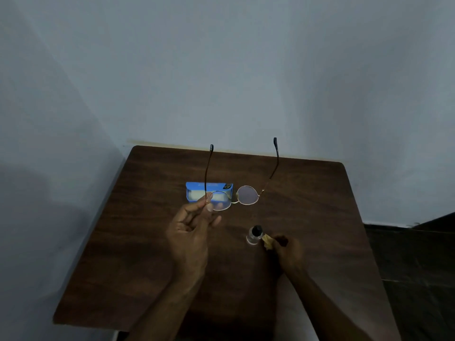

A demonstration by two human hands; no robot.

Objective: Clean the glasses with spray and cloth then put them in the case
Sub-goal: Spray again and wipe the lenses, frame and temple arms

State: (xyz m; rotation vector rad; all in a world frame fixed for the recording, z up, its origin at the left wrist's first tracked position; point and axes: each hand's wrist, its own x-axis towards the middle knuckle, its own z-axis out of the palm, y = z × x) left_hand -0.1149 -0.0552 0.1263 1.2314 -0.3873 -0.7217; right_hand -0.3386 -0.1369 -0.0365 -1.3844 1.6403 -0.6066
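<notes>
The glasses (242,196) are pinched at the left rim by the left hand (194,230) above the open blue case (209,191), temples unfolded away, presumably to expose the lenses, while a yellow cloth (267,240) is gripped in the closed right hand (288,252) just beside the spray bottle (254,234) on the table (123,242)

Dim rm: dark wood table (147,242) vs pale blue-grey walls (221,70), dark tiled floor (418,267) at right.
</notes>
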